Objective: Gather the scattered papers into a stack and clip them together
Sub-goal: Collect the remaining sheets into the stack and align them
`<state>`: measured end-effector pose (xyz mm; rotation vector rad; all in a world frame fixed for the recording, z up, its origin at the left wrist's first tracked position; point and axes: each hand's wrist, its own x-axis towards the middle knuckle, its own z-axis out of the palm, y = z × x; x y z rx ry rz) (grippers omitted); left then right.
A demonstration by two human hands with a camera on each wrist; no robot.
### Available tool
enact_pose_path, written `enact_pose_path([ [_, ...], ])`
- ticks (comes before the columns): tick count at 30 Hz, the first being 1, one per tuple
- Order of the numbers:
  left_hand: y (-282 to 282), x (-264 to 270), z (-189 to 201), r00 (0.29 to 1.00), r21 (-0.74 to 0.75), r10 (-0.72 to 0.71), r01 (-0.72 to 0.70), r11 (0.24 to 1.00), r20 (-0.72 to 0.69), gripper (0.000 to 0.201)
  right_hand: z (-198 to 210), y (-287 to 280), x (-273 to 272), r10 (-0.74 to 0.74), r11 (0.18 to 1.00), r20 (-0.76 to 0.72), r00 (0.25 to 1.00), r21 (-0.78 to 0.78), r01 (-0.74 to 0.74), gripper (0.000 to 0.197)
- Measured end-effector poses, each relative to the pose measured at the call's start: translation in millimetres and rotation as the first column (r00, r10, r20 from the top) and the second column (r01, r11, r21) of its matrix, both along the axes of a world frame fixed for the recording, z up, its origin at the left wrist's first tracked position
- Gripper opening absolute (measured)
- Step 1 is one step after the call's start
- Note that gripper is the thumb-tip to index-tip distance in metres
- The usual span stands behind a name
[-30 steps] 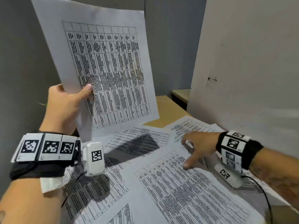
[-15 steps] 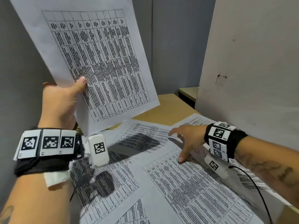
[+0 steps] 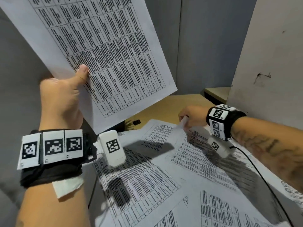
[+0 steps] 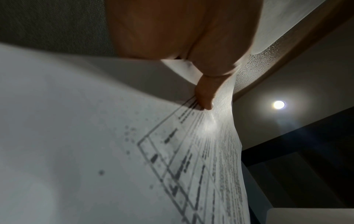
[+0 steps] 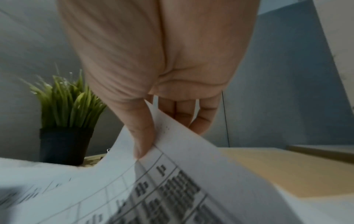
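My left hand (image 3: 65,94) holds a printed table sheet (image 3: 105,51) upright in the air at upper left, thumb pressed on its front; the left wrist view shows the same sheet (image 4: 95,144) from below. My right hand (image 3: 190,115) pinches the far corner of another printed sheet (image 3: 193,154) and lifts that corner off the desk; in the right wrist view the thumb and fingers (image 5: 143,136) grip that paper (image 5: 172,189). Several more printed sheets (image 3: 139,182) lie overlapping on the desk. A small black binder clip (image 3: 136,122) sits on the desk behind the papers.
A small green plant in a black pot (image 5: 65,121) stands at the desk's back left. Bare wooden desk (image 3: 172,105) shows behind the papers. A white panel (image 3: 270,54) walls the right side and grey partitions (image 3: 205,38) the back. A black cable (image 3: 262,177) crosses the papers at right.
My left hand raised its sheet higher. My right hand moved from pressing on the desk papers toward the back and now pinches a sheet's far corner, lifting it.
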<state>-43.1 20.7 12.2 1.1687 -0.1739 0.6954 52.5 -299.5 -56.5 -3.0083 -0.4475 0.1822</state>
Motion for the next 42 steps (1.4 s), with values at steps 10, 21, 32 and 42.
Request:
enact_pose_path([
  [10, 3, 2, -5, 0.998, 0.071, 0.055, -0.055, 0.996, 0.010, 0.023, -26, 26, 38, -0.293, 0.956, -0.211, 0.932, -0.081, 0.282, 0.111],
  [21, 8, 5, -6, 0.998, 0.096, 0.047, -0.051, 0.994, 0.039, 0.057, -24, 14, 35, -0.339, 0.939, -0.270, 0.901, -0.033, 0.343, 0.090],
  [32, 3, 5, -4, 0.999, -0.009, -0.031, 0.031, 0.999, 0.040, 0.018, -23, -12, 25, -0.339, 0.938, -0.332, 0.880, -0.187, 0.291, 0.095],
  [42, 4, 4, -4, 0.999, 0.014, 0.021, -0.022, 1.000, 0.035, 0.034, -28, -3, 20, -0.073, 0.993, 0.040, 0.997, 0.095, 0.069, 0.027],
])
